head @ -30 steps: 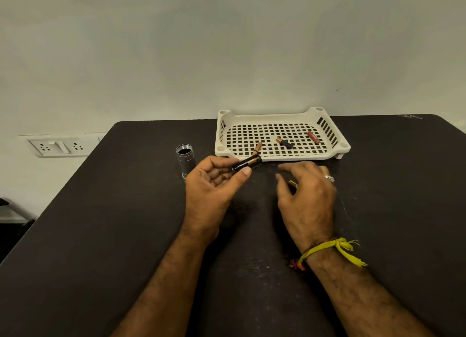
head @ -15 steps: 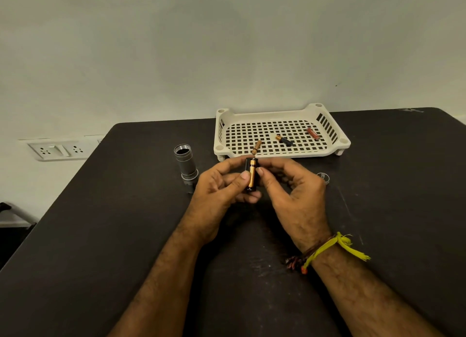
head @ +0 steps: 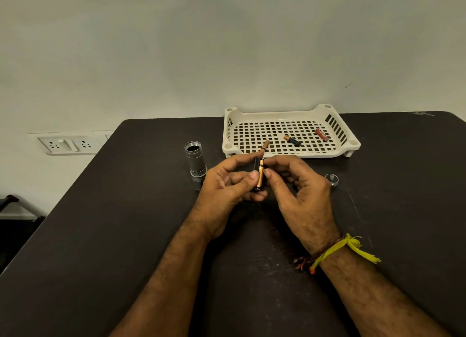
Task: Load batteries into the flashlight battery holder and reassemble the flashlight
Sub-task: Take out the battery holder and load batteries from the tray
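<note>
Left hand (head: 227, 185) wrapped round holder (head: 257, 170), thumb and fingers pinching its sides, above desk (head: 126, 236) centre. Right hand (head: 300, 195) pinching battery (head: 261, 176) into holder slot, thumb on its side. Three more cells in tray (head: 290, 114) at 12 o'clock: cell (head: 265, 145), blue cell (head: 292, 140), red cell (head: 322, 134). Body (head: 195, 160) upright at 10 o'clock; cap (head: 331, 179) at 2 o'clock. Holder likely light, rigid plastic; batteries smooth, prone to roll or spring out. Grip holder by sides; press battery at ends.
</note>
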